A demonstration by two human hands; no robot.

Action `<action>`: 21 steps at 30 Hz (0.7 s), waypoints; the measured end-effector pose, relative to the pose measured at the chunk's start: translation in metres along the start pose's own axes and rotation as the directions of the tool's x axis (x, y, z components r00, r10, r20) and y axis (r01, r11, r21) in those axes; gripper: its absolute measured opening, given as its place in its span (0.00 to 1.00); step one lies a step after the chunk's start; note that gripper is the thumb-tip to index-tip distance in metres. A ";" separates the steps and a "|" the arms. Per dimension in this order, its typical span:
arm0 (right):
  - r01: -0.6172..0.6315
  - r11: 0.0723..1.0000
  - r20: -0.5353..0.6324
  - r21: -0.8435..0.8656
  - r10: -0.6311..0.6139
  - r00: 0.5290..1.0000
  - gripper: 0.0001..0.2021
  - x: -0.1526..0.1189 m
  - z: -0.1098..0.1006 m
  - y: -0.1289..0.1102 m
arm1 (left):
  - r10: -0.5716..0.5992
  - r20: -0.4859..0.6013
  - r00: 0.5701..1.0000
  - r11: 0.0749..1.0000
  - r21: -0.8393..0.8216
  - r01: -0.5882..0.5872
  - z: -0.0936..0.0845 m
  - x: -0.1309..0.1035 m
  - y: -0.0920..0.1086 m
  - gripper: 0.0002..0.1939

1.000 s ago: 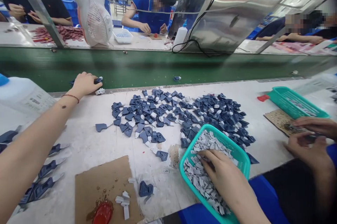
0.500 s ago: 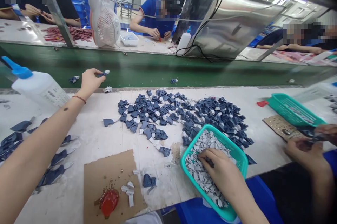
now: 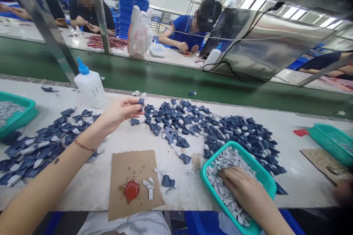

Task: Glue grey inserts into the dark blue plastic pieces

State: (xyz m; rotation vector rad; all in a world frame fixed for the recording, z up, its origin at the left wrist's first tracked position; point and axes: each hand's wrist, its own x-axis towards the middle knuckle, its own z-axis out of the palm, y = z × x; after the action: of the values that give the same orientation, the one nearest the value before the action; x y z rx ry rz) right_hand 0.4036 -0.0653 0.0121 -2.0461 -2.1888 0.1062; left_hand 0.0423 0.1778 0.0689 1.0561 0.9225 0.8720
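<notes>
My left hand [image 3: 121, 111] pinches a dark blue piece with a white tip [image 3: 142, 102] above the worktable, left of a spread pile of similar blue pieces [image 3: 179, 115]. Inside a green basket [image 3: 273, 187] of small light grey parts [image 3: 230, 157], my right hand [image 3: 239, 183] rests with its fingertips down among the parts; whatever they may pinch is hidden. A cardboard sheet [image 3: 118, 168] between my arms bears a red cap [image 3: 131, 189] and a few white parts [image 3: 149, 187]. Just right of it lies a single blue piece [image 3: 168, 181].
A white glue bottle [image 3: 91, 88] with a blue nozzle stands behind my left forearm. More blue pieces [image 3: 44, 143] and another green basket [image 3: 30, 111] are at the left. Across the green strip [image 3: 165, 75] people work. A second cardboard [image 3: 320, 161] lies at the right.
My left hand has come back from over the green strip toward the table, still holding the blue piece. My right hand stays in the basket. The view has shifted left.
</notes>
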 end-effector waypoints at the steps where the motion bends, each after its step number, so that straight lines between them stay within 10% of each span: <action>1: -0.033 0.998 -0.025 0.049 0.034 0.999 0.18 0.000 -0.001 0.000 | -0.014 0.004 1.000 1.000 -0.024 0.014 -0.002 -0.009 -0.001 0.09; 8: -0.353 0.856 -0.247 0.379 0.461 0.852 0.16 0.002 -0.005 -0.067 | -0.104 0.038 0.994 0.950 -0.290 0.111 -0.021 -0.083 -0.030 0.12; 14: -0.186 0.656 0.004 0.731 0.269 0.963 0.09 0.031 0.007 -0.176 | -0.271 -0.030 0.962 0.911 -0.332 0.246 -0.031 -0.145 -0.077 0.19; 21: -0.170 0.578 0.170 0.798 0.056 0.984 0.04 0.059 0.022 -0.225 | -0.317 -0.093 0.944 0.912 -0.302 0.277 -0.042 -0.177 -0.099 0.21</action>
State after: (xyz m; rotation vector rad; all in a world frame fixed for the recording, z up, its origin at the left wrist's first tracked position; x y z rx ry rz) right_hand 0.1743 -0.0215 0.0276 -1.6116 -1.5473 1.0750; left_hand -0.0464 0.0045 -0.0015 0.5908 1.0096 0.7998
